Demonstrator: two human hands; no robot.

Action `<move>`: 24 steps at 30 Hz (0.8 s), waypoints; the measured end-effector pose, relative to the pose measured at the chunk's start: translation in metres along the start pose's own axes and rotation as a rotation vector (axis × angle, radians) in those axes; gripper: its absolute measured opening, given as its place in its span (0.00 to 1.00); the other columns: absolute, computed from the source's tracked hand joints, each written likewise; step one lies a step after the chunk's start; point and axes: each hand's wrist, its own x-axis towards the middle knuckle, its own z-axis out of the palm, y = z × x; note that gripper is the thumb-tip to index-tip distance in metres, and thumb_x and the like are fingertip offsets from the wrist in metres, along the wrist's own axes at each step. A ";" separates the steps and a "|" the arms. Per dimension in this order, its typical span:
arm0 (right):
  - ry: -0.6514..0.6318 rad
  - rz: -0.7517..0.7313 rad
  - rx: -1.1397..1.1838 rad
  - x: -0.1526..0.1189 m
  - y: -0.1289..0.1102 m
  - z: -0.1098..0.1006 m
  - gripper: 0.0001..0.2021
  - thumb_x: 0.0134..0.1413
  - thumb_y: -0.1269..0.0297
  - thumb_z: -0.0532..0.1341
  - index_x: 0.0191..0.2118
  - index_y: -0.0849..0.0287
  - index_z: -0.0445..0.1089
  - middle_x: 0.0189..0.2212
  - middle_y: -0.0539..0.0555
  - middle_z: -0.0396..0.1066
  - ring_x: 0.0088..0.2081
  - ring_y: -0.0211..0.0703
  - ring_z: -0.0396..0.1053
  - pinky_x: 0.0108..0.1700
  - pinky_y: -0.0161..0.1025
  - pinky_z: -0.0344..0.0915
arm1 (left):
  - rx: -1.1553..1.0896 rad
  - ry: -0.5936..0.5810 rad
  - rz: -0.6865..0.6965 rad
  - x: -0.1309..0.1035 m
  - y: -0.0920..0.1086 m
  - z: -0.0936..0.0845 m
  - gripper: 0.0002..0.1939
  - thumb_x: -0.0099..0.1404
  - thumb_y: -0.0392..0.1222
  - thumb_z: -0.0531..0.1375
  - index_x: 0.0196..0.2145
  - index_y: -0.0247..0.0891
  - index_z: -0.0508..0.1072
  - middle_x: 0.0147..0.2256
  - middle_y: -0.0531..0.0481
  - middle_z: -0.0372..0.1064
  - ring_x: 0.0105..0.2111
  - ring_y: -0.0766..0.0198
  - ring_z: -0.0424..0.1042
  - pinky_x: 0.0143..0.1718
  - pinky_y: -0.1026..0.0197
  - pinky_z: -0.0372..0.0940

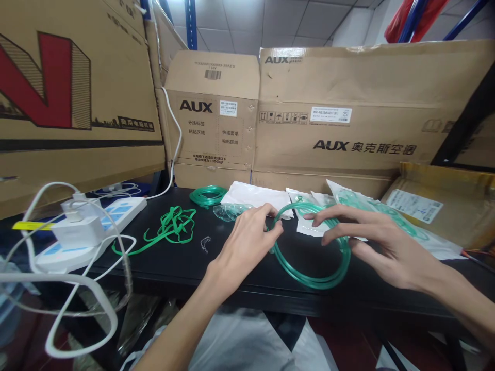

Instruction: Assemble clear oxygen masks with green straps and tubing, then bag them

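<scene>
A coil of green clear tubing stands tilted over the front of the black table. My left hand is closed on its left side, thumb and fingers pinching the tube. At the coil's right side is my right hand, its fingers spread and the thumb near the loops; whether it touches them I cannot tell. Just behind my left hand lies a clear green plastic piece, partly hidden. Further back are a second green tubing coil and a white paper-like packet.
Left on the table lie a tangled green strap, thin metal strips and a white power strip with plugs and looping cables. Clear packets with green tubing sit at right, beside a taped carton. Cardboard panels wall the back.
</scene>
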 end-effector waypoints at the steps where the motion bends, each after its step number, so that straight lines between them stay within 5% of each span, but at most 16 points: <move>1: 0.011 0.012 0.005 -0.002 0.001 0.001 0.15 0.57 0.76 0.53 0.40 0.52 0.74 0.53 0.53 0.71 0.49 0.46 0.73 0.47 0.42 0.65 | -0.044 -0.024 -0.006 0.000 0.000 -0.002 0.05 0.69 0.43 0.59 0.41 0.42 0.73 0.27 0.55 0.69 0.28 0.63 0.68 0.33 0.61 0.60; 8: 0.104 0.070 0.038 -0.003 0.010 0.012 0.13 0.59 0.77 0.56 0.36 0.51 0.75 0.48 0.51 0.72 0.43 0.42 0.73 0.43 0.39 0.65 | -0.388 -0.149 -0.081 0.001 0.002 -0.013 0.21 0.67 0.48 0.63 0.57 0.47 0.69 0.36 0.57 0.75 0.29 0.68 0.69 0.35 0.65 0.64; 16: 0.254 0.108 0.128 -0.005 0.013 0.025 0.14 0.65 0.73 0.56 0.34 0.50 0.76 0.48 0.50 0.75 0.50 0.46 0.74 0.50 0.42 0.67 | -0.383 -0.193 -0.026 0.000 0.009 -0.019 0.16 0.72 0.50 0.58 0.52 0.44 0.78 0.33 0.55 0.78 0.25 0.67 0.73 0.32 0.65 0.66; 20: 0.364 0.250 0.229 -0.005 0.012 0.037 0.11 0.67 0.64 0.58 0.49 0.45 0.76 0.55 0.52 0.72 0.56 0.49 0.71 0.54 0.43 0.69 | -0.411 -0.248 -0.048 -0.002 0.010 -0.017 0.19 0.70 0.49 0.60 0.56 0.43 0.76 0.37 0.53 0.76 0.23 0.68 0.74 0.34 0.64 0.70; 24: 0.345 0.581 0.451 -0.001 0.016 0.046 0.24 0.62 0.52 0.64 0.62 0.47 0.68 0.52 0.56 0.76 0.48 0.53 0.77 0.51 0.48 0.74 | -0.342 -0.185 -0.027 -0.001 0.009 -0.019 0.17 0.69 0.46 0.62 0.54 0.44 0.77 0.40 0.52 0.76 0.23 0.67 0.75 0.34 0.63 0.70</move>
